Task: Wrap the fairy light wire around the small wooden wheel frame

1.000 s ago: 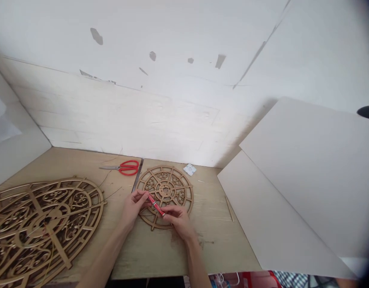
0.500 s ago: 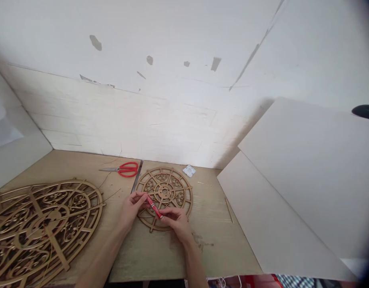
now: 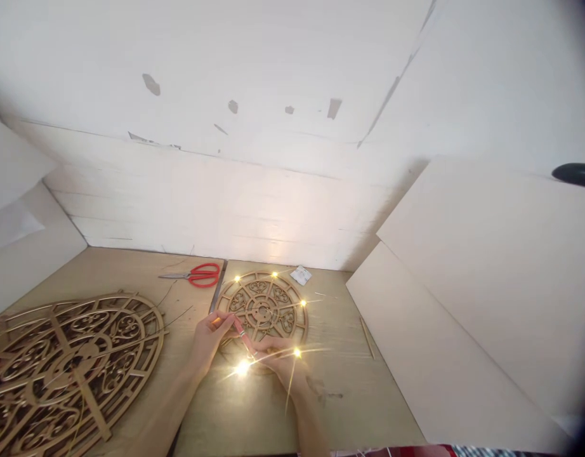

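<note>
My left hand point(image 3: 212, 333) pinches the upper end of two red batteries point(image 3: 243, 334) lined up end to end, and my right hand point(image 3: 276, 355) grips their lower end. Both hands are closed, over the near side of a round openwork wooden wheel point(image 3: 262, 311) with scroll patterns. Several small lights point(image 3: 302, 303) glow around the wheel's rim. The brightest light point(image 3: 242, 367) shines just below the batteries. Any wire ends at my fingertips are too small to make out.
A stack of similar wooden wheels point(image 3: 83, 355) lies at the left, with thin wires sticking out. Red-handled scissors point(image 3: 202, 275) and a small white packet point(image 3: 301, 275) lie near the wall. White boards point(image 3: 440, 304) lean at the right, beside a thin stick point(image 3: 367, 337).
The lights around the wheel's rim have come on; before, they were dark. My hands keep hold of the batteries in nearly the same place. The view has tilted slightly.
</note>
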Available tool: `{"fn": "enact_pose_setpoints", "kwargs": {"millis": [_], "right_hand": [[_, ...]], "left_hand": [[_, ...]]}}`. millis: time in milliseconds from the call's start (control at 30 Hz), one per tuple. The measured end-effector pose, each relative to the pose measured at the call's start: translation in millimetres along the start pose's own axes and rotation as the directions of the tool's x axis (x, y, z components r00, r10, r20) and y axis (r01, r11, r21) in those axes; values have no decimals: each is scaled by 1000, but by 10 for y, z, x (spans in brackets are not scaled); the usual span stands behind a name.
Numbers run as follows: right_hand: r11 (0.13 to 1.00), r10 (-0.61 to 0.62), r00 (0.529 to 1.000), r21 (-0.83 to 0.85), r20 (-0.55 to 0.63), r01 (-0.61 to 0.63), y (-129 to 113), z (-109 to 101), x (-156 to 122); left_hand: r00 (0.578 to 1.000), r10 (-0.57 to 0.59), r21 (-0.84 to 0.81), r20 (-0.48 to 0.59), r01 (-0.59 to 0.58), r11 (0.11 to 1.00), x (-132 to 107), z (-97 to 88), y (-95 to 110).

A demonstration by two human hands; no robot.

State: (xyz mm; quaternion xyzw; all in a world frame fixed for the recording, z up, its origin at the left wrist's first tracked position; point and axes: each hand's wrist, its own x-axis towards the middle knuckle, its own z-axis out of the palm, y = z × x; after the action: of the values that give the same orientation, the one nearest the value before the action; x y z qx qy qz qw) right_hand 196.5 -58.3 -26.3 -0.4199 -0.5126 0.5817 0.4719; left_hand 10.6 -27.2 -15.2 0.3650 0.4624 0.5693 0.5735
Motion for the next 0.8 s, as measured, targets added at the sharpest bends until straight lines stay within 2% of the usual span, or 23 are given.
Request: {"fn": "enact_pose_setpoints", "kwargs": {"millis": [233, 500, 667, 800], "right_hand": [[979, 63, 998, 190, 25, -67, -2, 14, 31], [983, 49, 998, 173, 38, -55, -19, 17, 15], [999, 35, 999, 34, 13, -35, -89, 17, -39], [997, 35, 999, 64, -6, -35, -68, 18, -31]], "left_hand": [[999, -40, -41, -18, 39, 998, 5, -20, -16], [999, -24, -40, -29, 23, 999, 21, -29, -55], [999, -28, -10, -22, 28, 1000, -8, 5, -22], [999, -32, -24, -26, 31, 999, -12, 12, -2]]}}
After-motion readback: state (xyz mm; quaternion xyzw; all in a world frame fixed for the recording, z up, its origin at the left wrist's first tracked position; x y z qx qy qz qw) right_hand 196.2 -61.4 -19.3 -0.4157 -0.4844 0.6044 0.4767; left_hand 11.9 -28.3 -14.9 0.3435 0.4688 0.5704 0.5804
